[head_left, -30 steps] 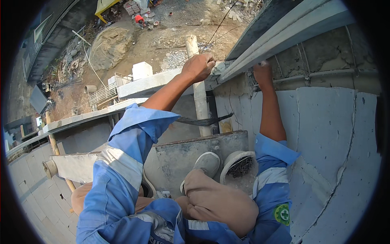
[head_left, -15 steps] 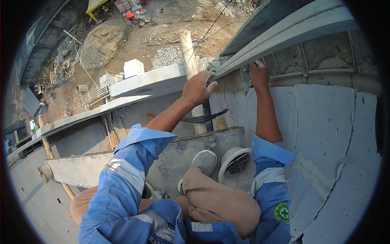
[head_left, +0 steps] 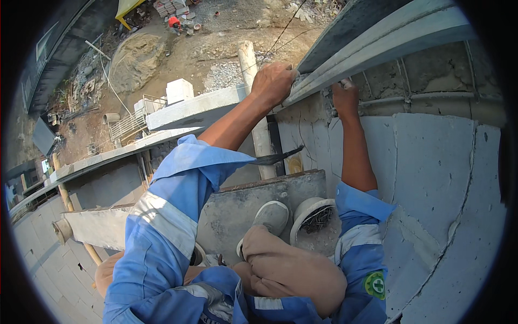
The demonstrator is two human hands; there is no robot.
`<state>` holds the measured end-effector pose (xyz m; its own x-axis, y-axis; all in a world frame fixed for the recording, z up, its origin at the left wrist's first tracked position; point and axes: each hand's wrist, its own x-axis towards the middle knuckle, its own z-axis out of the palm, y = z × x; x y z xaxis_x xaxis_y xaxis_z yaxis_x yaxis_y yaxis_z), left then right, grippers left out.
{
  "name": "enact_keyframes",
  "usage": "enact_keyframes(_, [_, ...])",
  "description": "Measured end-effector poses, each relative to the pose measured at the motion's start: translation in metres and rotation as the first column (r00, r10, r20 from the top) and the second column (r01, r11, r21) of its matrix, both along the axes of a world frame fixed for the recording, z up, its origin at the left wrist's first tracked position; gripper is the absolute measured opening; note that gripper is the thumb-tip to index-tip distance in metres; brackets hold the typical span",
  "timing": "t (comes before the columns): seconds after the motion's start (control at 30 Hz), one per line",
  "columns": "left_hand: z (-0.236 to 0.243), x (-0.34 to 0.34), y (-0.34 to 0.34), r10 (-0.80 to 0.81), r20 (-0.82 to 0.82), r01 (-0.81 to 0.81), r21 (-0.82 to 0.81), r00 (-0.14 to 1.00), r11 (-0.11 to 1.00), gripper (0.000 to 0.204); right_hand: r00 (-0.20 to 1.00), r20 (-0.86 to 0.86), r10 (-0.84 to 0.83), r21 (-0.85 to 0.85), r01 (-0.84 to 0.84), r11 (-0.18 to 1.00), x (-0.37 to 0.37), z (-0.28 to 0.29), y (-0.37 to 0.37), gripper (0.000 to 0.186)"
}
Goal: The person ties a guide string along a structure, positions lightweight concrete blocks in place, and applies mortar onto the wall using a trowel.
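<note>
My left hand [head_left: 274, 83] is closed beside the long grey beam [head_left: 388, 40], above a pale wooden pole [head_left: 263, 146]; what its fingers hold is unclear. My right hand [head_left: 345, 100], lower and to the right, is curled up at the beam's underside, against the rough concrete band with rods [head_left: 437, 73]; its grip is partly hidden. A dark bundle of wire or cord [head_left: 280, 155] hangs below my left arm. By my shoe [head_left: 270, 218], a round grey container [head_left: 299, 232] holds small dark metal bits.
I crouch on a stained board [head_left: 226, 210] beside a grey block wall [head_left: 426, 173]. A white ledge [head_left: 189, 113] runs to the left. Far below are a sand pile [head_left: 135, 62], a metal railing [head_left: 121, 128], a yellow canopy [head_left: 127, 8] and a person in red [head_left: 174, 24].
My left hand dipped half a second ago and has since moved up and right toward the beam. My right hand has shifted only slightly.
</note>
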<state>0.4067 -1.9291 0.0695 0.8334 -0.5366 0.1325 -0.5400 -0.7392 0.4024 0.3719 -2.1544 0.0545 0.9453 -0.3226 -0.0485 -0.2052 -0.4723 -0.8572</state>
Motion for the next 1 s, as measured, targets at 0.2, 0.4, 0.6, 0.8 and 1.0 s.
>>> enact_keyframes(0.2, [-0.011, 0.011, 0.002, -0.094, 0.067, 0.094, 0.001, 0.993, 0.996, 0.020, 0.997, 0.063, 0.039, 0.021, -0.040, 0.999, -0.001, -0.010, -0.004, 0.019])
enact_keyframes(0.4, [-0.009, 0.015, 0.003, -0.129, 0.105, 0.140, -0.107, 0.986, 0.984, 0.019, 0.998, 0.061, 0.032, 0.003, -0.032, 0.999, -0.007, -0.011, -0.001, 0.018])
enact_keyframes(0.6, [-0.014, 0.021, 0.007, -0.158, 0.124, 0.169, -0.081, 0.980, 0.982, 0.019, 1.000, -0.017, 0.005, 0.064, -0.004, 0.998, -0.004, -0.006, 0.004, 0.018])
enact_keyframes(0.8, [-0.017, 0.007, 0.007, -0.073, -0.017, 0.069, -0.161, 0.997, 0.985, 0.015, 1.000, -0.007, -0.004, -0.008, 0.003, 1.000, 0.001, -0.001, 0.000, 0.019])
enact_keyframes(1.0, [-0.014, 0.003, 0.006, -0.028, -0.100, 0.008, -0.203, 0.995, 0.979, 0.017, 1.000, -0.015, 0.001, -0.033, -0.002, 0.999, 0.005, -0.008, -0.003, 0.020])
